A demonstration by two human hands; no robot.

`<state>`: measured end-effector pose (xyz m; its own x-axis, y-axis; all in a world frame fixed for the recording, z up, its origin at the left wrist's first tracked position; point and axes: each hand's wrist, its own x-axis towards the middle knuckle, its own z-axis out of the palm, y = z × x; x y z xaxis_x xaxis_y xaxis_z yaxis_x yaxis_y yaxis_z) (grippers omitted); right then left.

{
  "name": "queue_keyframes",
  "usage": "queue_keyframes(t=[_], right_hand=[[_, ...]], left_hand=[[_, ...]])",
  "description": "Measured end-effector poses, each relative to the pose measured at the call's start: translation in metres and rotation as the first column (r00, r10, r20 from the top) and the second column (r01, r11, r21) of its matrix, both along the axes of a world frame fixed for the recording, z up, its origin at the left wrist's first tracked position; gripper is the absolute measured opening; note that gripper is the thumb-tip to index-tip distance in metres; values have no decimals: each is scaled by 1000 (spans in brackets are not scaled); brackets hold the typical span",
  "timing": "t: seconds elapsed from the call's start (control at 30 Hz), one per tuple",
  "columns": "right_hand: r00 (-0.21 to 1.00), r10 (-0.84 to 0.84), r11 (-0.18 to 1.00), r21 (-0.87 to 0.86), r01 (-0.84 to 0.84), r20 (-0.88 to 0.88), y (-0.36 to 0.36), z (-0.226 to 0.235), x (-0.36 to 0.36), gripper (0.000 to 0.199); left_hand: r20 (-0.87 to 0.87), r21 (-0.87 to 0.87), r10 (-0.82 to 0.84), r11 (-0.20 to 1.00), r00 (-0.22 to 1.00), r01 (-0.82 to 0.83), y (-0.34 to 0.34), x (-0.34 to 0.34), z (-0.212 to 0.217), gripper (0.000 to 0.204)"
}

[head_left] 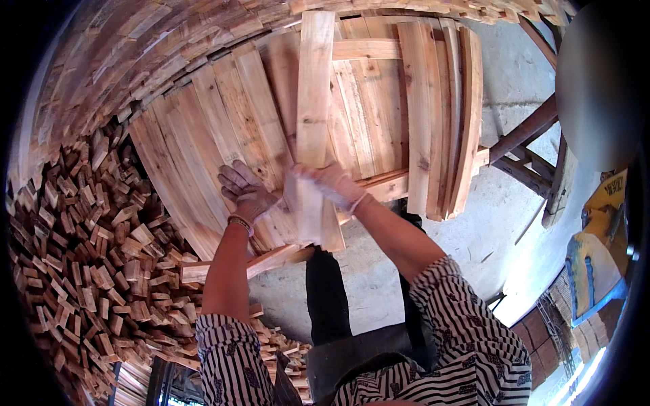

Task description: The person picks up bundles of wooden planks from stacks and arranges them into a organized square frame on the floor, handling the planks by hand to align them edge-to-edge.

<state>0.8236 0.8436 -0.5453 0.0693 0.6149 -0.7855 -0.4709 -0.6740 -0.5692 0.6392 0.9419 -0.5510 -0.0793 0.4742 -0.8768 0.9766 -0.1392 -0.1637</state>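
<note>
My right hand [330, 183], in a thin pale glove, is closed round the lower part of a long wooden plank [315, 95]. That plank runs from near my legs up to the top of the view, across the other boards. My left hand [248, 193], gloved too, lies with fingers spread on a row of flat boards [203, 128] at the left. Several more boards [421, 115] are bunched at the right end, on a wooden crossbar [386, 186]. Between them and the held plank, a lower layer of boards [365, 101] shows.
Short wood offcuts [101, 264] are heaped at the left. Stacked timber [149, 47] forms a wall along the far side. A dark wooden frame [528, 139] stands at the right on the concrete floor [501, 223]. Yellow and blue equipment [596, 257] sits at far right.
</note>
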Motion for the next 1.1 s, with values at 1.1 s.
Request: queue_keyframes(t=[1.1], right_hand=[[915, 216, 971, -176, -164, 340, -44, 2, 29, 102]], left_hand=[[181, 235, -61, 972, 982, 17, -23, -32, -37, 135]])
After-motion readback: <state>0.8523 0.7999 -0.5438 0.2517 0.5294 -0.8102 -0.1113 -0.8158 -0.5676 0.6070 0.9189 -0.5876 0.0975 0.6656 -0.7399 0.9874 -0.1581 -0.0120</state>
